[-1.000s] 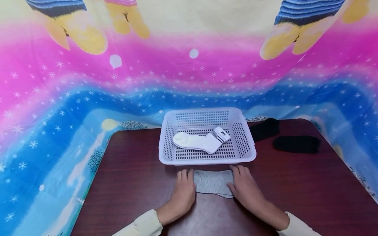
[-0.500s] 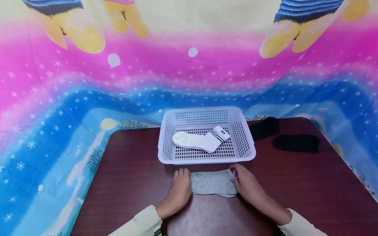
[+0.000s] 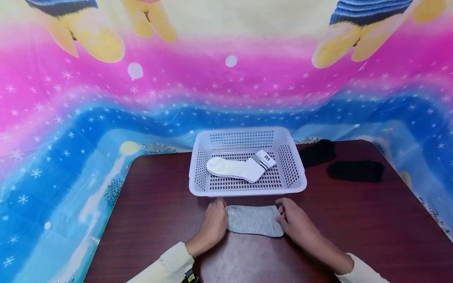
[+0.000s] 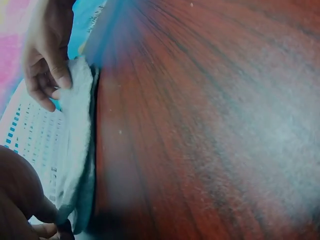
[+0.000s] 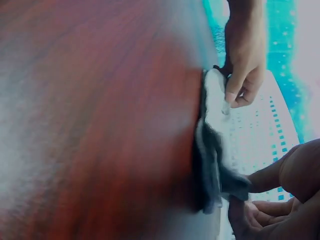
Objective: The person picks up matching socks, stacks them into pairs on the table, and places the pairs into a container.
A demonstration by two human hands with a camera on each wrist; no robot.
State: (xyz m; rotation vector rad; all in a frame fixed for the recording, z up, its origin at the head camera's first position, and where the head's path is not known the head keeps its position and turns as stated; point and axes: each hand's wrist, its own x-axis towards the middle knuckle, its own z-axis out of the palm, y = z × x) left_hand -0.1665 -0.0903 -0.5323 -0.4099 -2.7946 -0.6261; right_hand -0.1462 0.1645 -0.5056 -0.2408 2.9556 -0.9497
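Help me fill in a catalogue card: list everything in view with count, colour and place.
Printed sheet: 1, pink, blue and cream, in the background
Table: 1, dark red-brown, in front of the printed sheet
Basket: 1, white, on the table
White sock: 1 visible, white with black stripes, inside the basket
Black sock-like items: 2, black, right of the basket
Grey sock bundle: 1, grey, in front of the basket; layered, number of socks unclear
Sleeves: 2, cream, one on each arm
Wrist band: 1 clearly visible, dark with yellow, by the left sleeve
Left hand: 1, pinching the grey sock bundle's left end
Right hand: 1, pinching its right end
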